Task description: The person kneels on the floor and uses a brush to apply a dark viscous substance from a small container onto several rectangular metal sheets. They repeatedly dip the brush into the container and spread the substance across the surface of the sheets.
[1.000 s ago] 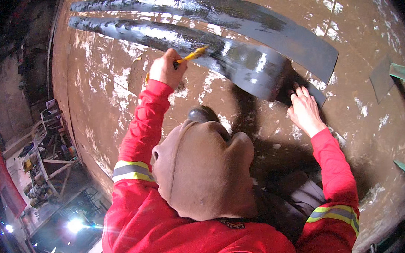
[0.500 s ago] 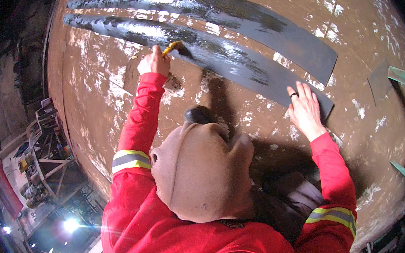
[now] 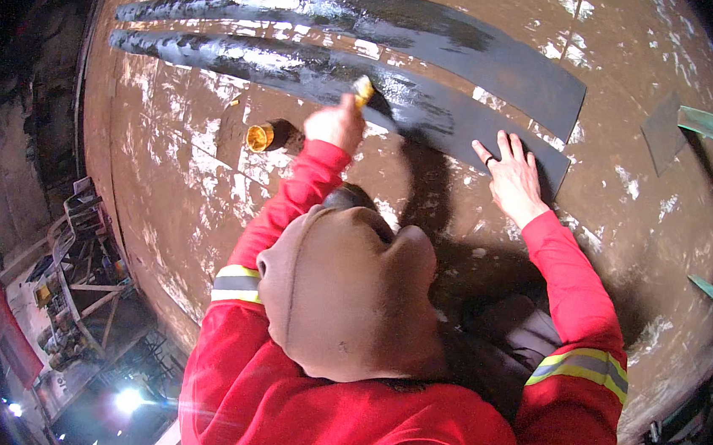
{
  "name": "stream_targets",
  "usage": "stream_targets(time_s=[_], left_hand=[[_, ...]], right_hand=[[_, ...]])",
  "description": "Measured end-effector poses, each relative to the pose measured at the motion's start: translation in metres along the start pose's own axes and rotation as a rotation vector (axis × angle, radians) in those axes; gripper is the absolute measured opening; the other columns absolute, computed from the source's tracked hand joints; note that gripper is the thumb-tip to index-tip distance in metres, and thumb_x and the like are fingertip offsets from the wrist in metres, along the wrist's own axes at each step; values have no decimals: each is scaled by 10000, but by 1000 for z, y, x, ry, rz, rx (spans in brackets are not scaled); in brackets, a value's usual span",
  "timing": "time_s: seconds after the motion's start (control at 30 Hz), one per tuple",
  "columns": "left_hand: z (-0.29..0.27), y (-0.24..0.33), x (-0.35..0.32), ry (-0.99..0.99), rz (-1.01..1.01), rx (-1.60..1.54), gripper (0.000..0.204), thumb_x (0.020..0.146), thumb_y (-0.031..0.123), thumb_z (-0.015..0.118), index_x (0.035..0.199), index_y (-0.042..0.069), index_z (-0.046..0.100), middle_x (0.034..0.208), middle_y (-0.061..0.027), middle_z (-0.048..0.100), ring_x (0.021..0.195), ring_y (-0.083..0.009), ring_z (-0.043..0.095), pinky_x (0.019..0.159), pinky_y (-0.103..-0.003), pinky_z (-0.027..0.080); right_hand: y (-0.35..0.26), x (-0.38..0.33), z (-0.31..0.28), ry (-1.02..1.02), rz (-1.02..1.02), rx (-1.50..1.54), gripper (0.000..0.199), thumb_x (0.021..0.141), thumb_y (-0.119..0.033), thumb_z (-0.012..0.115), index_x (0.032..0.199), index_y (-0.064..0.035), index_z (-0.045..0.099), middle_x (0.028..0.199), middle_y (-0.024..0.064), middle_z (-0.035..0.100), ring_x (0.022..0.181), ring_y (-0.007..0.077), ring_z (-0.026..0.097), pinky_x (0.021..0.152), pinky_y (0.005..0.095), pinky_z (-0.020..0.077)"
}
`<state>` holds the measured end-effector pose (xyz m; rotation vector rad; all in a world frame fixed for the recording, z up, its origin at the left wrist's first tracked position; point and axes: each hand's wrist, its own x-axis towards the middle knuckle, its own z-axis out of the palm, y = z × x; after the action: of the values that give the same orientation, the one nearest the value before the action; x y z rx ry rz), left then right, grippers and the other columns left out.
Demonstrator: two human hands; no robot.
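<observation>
My left hand (image 3: 337,125) grips a paintbrush (image 3: 364,92) with a yellow handle, its bristles at the near edge of the closer of two long grey strips. This near strip (image 3: 458,123) is coated shiny black over its left part and is bare matte grey at the right end. My right hand (image 3: 515,175), a dark ring on one finger, lies with spread fingers on that bare end. Beyond it runs the far strip (image 3: 522,78), similarly coated. A small yellow cup (image 3: 259,138) rests on the brown surface left of my left hand.
The strips lie on a wide brown surface (image 3: 177,232) with white blotches. At the right are a small grey sheet piece (image 3: 663,135) and green strips (image 3: 712,131). Past the left edge, lower down, stand a metal frame (image 3: 75,240) and a bright lamp (image 3: 129,400).
My left hand has moved right along the near strip with the paintbrush, uncovering the yellow cup. More of the near strip's middle looks black. My right hand stays on the strip's end.
</observation>
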<state>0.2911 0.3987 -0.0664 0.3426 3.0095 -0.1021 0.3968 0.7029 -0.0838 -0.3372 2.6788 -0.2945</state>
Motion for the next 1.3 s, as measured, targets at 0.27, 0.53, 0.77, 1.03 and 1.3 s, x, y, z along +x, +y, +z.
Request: stream_targets(time_s=[0.27, 0.53, 0.77, 1.03, 1.3], left_hand=[[-40, -13, -23, -9, 6, -589, 235, 741, 251, 719, 780, 58, 589, 710, -157, 655, 631, -320, 650, 573, -392, 507], [-42, -42, -34, -40, -130, -478, 255, 727, 266, 732, 807, 57, 610, 708, -163, 648, 654, -332, 644, 590, -389, 506], [-130, -150, -106, 213, -276, -646, 175, 774, 111, 723, 824, 3, 595, 692, -96, 641, 600, -106, 592, 566, -258, 475], [-139, -224, -112, 59, -202, -431, 145, 789, 152, 687, 833, 47, 598, 625, -105, 595, 531, -227, 589, 515, -330, 455], [-80, -233, -90, -71, -179, -225, 157, 789, 200, 610, 847, 88, 516, 636, -114, 598, 588, -324, 606, 506, -425, 467]], right_hand=[[-1, 2, -1, -32, 20, 33, 634, 780, -44, 557, 1365, -249, 425, 1426, 188, 308, 1317, 381, 299, 993, 551, 352], [-9, 6, -14, -57, -32, -36, 726, 709, -102, 657, 1377, -236, 406, 1405, 205, 312, 1256, 362, 350, 967, 503, 377], [-65, 32, -61, -161, -185, -141, 584, 700, -148, 664, 1265, -104, 525, 1181, 153, 519, 1152, 319, 432, 927, 425, 386], [-277, 149, 1, 265, -290, 724, 707, 645, -200, 759, 1270, -12, 488, 1194, 160, 506, 1148, 307, 431, 1004, 396, 349], [-338, 213, 44, 407, -336, 616, 719, 542, -220, 839, 1174, -29, 554, 1111, 121, 564, 1065, 300, 469, 942, 392, 394]])
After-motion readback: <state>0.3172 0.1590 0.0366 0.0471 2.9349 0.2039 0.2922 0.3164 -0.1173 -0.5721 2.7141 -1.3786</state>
